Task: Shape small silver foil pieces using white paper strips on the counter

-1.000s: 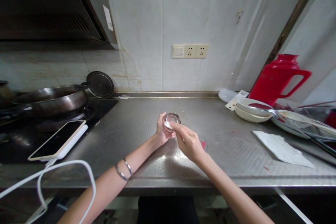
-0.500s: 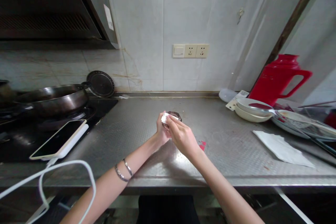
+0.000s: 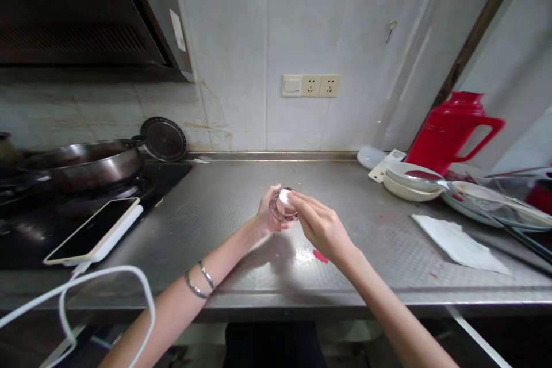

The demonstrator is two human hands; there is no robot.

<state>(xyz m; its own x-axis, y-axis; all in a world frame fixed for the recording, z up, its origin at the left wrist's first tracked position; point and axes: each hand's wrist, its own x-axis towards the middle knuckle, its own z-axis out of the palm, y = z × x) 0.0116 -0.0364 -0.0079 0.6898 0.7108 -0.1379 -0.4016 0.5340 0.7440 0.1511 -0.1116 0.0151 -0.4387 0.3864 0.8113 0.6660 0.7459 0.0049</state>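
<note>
- Cupping a small, round vessel of clear, brownish-tinted glass [image 3: 278, 214], the left hand [image 3: 266, 215] has its fingers curled around the outside and clamped on it; two silver-coloured metal bangles [image 3: 196, 283] sit on that forearm.
- The glass vessel is above the middle of the grey, textured metal counter [image 3: 228, 195], its mouth facing up towards the head camera; whether its base touches the counter cannot be told.
- Pinching a small, crumpled white wad [image 3: 284, 196], the right hand [image 3: 323, 229] has its fingers together and extended over the vessel's mouth; how far the wad reaches inside is hidden.
- A small, flat red scrap [image 3: 320, 256] lies on the counter just below the right hand in view.
- Further right, a flat white paper napkin [image 3: 459, 243] lies near the counter's front edge, with two stacked, round white bowls [image 3: 407, 188] behind it and a red jug with a looped handle [image 3: 452, 132] behind those.
- At the left, a pale-edged phone with a dark screen [image 3: 95, 230] lies in front of a wide, round metal pan [image 3: 95, 167].
</note>
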